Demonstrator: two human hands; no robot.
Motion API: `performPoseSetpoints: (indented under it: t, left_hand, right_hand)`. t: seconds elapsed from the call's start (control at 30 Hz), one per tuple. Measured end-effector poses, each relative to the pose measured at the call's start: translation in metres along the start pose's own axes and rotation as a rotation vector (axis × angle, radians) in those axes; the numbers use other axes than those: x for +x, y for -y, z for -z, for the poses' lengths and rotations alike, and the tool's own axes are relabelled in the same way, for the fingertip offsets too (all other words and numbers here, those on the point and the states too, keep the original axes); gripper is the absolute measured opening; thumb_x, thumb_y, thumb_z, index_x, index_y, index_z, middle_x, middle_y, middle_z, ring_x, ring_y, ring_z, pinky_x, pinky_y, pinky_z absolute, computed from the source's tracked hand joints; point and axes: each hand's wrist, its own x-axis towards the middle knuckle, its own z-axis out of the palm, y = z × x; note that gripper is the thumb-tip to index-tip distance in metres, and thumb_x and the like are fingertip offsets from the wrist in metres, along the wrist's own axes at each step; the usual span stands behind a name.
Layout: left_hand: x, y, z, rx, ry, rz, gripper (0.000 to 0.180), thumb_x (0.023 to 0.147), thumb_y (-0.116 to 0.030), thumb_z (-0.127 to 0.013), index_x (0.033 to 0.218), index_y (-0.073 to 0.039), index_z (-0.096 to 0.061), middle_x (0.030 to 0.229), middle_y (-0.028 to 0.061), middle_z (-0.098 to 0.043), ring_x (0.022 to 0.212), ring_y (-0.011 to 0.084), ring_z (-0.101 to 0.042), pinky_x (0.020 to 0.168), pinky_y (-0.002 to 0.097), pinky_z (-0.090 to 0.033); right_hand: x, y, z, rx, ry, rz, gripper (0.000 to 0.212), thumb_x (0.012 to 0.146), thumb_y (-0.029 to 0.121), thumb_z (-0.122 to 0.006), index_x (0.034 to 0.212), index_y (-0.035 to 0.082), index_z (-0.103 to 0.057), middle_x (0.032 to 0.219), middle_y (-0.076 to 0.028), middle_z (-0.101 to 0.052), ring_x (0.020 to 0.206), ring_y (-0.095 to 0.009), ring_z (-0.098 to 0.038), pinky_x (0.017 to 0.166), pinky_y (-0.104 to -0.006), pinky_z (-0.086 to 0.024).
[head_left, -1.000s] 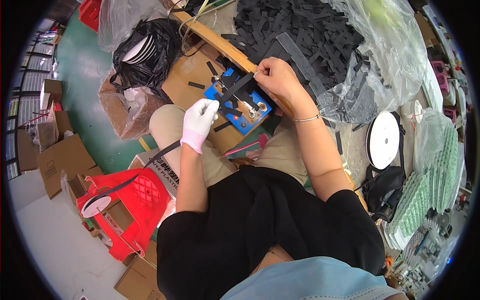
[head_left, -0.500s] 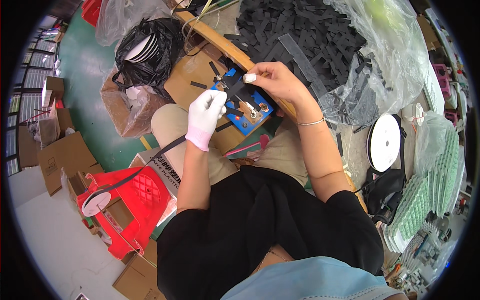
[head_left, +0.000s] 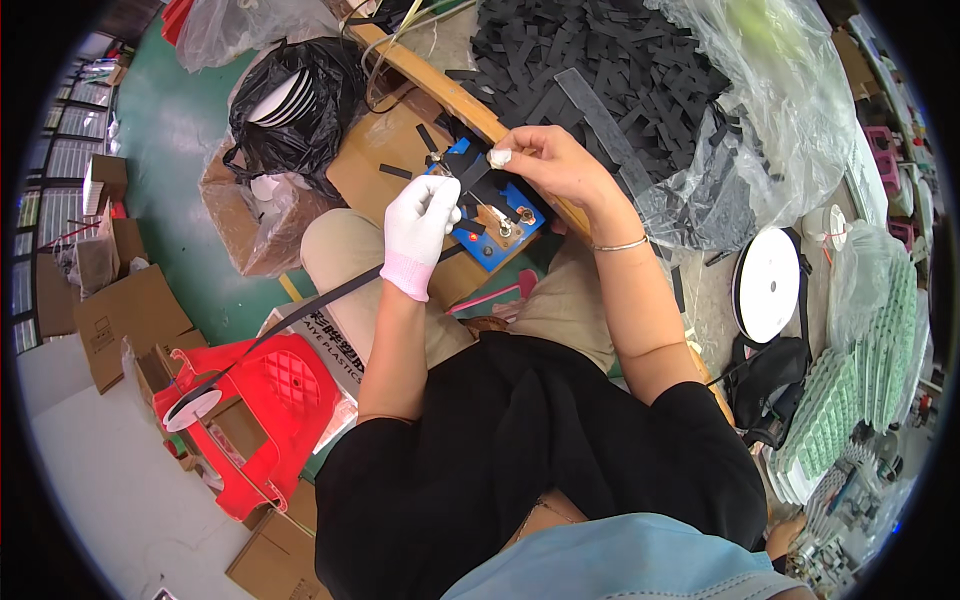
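Note:
My left hand (head_left: 418,215), in a white glove with a pink cuff, is closed at the left side of a blue fixture (head_left: 492,255), its fingertips pinching the near end of a short black strip (head_left: 472,177). My right hand (head_left: 550,160) is bare, with white wrapping on a fingertip. Thumb and finger pinch the strip's other end over the fixture. A long black ribbon (head_left: 325,299) runs from a white reel (head_left: 192,410) on the left, passing behind my left wrist toward the fixture. Metal clamp-like parts and loose black pieces lie on the fixture.
A large heap of cut black strips (head_left: 590,80) lies on clear plastic beyond a wooden edge (head_left: 440,75). The reel is mounted at an overturned red stool (head_left: 300,385). A black bag (head_left: 300,135) stands far left; another white reel (head_left: 770,285) is at right.
My left hand has shifted slightly right toward the fixture, and the long ribbon lies a little differently behind its wrist. My right hand has hardly moved.

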Motion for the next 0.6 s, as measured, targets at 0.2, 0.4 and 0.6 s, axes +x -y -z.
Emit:
performPoseSetpoints:
  t: [0.2, 0.4, 0.6]
  left_hand:
    - [0.003, 0.003, 0.001, 0.114, 0.031, 0.008, 0.018, 0.088, -0.019, -0.058, 0.085, -0.002, -0.061, 0.064, -0.0011, -0.055, 0.055, 0.004, -0.047, 0.051, 0.019, -0.037]
    - [0.003, 0.015, 0.024, 0.277, 0.085, 0.07, 0.021, 0.087, -0.022, -0.058, 0.08, -0.003, -0.062, 0.062, -0.0013, -0.055, 0.055, 0.0038, -0.046, 0.051, 0.0197, -0.037]
    - [0.003, 0.02, 0.031, 0.315, 0.069, 0.094, 0.022, 0.086, -0.023, -0.058, 0.079, -0.003, -0.063, 0.061, -0.0011, -0.055, 0.054, 0.004, -0.046, 0.051, 0.0201, -0.037]
  right_hand:
    - [0.014, -0.035, 0.003, 0.08, -0.011, 0.17, 0.008, 0.082, 0.009, -0.062, 0.083, 0.001, -0.062, 0.062, 0.004, -0.053, 0.051, -0.002, -0.044, 0.044, -0.0193, -0.033]
    - [0.014, -0.026, 0.011, -0.482, -0.259, -0.019, 0.019, 0.07, 0.018, -0.065, 0.079, 0.001, -0.066, 0.065, -0.005, -0.061, 0.063, -0.013, -0.059, 0.061, -0.0279, -0.046]
    - [0.014, -0.022, 0.008, -0.597, -0.325, -0.043, 0.019, 0.069, 0.02, -0.064, 0.078, 0.003, -0.067, 0.067, -0.006, -0.062, 0.065, -0.02, -0.061, 0.063, -0.0315, -0.047]
